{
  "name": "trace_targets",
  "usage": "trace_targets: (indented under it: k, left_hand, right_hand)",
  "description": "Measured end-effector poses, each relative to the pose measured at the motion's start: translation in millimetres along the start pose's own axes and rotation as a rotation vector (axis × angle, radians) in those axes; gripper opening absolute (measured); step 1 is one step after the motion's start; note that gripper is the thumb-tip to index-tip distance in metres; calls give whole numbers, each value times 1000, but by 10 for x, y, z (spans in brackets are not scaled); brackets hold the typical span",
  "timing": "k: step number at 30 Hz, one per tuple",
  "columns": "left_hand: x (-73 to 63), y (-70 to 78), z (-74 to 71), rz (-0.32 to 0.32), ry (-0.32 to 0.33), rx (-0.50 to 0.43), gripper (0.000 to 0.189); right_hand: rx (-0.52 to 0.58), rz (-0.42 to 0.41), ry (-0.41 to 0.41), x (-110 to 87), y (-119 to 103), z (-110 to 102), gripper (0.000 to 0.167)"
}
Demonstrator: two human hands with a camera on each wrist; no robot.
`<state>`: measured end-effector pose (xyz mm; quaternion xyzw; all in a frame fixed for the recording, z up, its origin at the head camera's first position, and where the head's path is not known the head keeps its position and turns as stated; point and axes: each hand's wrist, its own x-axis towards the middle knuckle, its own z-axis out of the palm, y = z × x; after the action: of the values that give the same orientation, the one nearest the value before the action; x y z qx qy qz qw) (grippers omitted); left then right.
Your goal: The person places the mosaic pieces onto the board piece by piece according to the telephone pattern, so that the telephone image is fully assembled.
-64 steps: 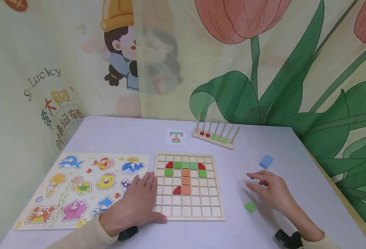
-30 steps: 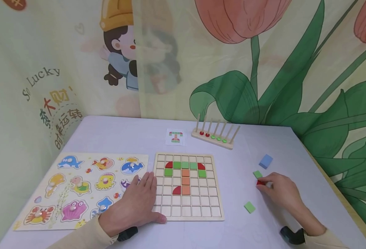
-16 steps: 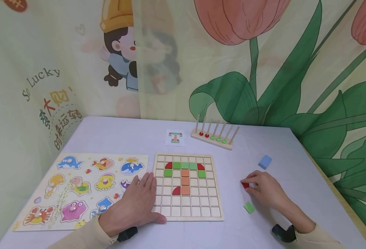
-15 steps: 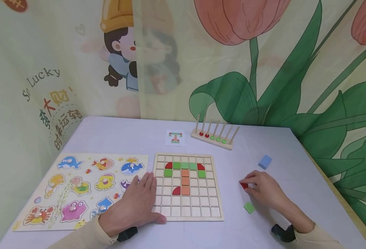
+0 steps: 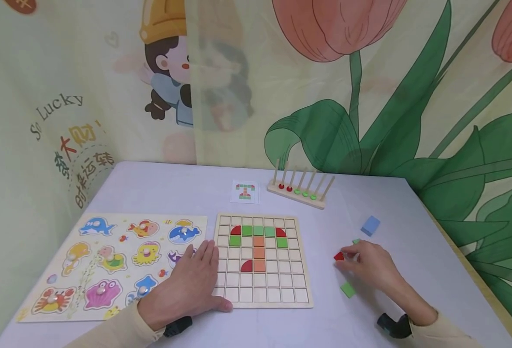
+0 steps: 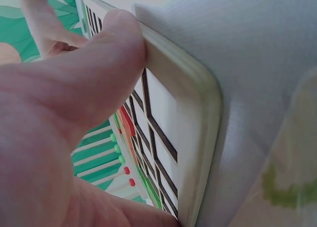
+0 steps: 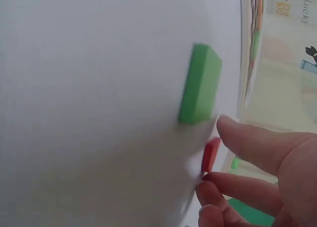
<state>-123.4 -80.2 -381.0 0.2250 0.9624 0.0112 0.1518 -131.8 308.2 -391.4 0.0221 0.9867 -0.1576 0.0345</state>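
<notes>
My left hand (image 5: 190, 282) lies with straight fingers over the left edge of a wooden grid board (image 5: 262, 300). In the left wrist view its thumb (image 6: 121, 33) presses on the board's rim. Red, green and orange tiles sit in the board as a T-like figure. To the right of the board, my right hand (image 5: 373, 263) holds a red quarter-round tile (image 5: 339, 256) between thumb and finger, low over the table. A green square tile (image 5: 348, 290) lies in front of that hand. Another green tile (image 5: 356, 240) shows partly behind its fingers.
A blue block (image 5: 371, 225) lies beyond the right hand. At the back stand a pattern card (image 5: 256, 199) and a peg rack (image 5: 297, 195) with red and green beads. A sea-animal knob puzzle (image 5: 129, 270) lies left, partly under the left arm.
My right hand has moved left with the red tile over the last second and turned it slightly. The green tile behind its fingers has come partly back into sight. My left hand stays put.
</notes>
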Motion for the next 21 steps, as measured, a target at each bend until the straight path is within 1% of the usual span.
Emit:
trace_targets:
  k: [3, 8, 11, 21]
  left_hand:
    - [0, 3, -3, 0, -1, -10, 122]
    - [1, -2, -9, 4, 3, -10, 123]
    - [-2, 0, -10, 4, 6, -7, 122]
    - [-15, 1, -10, 2, 3, -20, 121]
  right_hand:
    - [-3, -17, -5, 4, -25, 33, 44]
    - [-9, -77, 21, 8, -51, 64, 32]
    - [-10, -95, 31, 5, -72, 84, 31]
    - [-36, -114, 61, -15, -137, 144, 30]
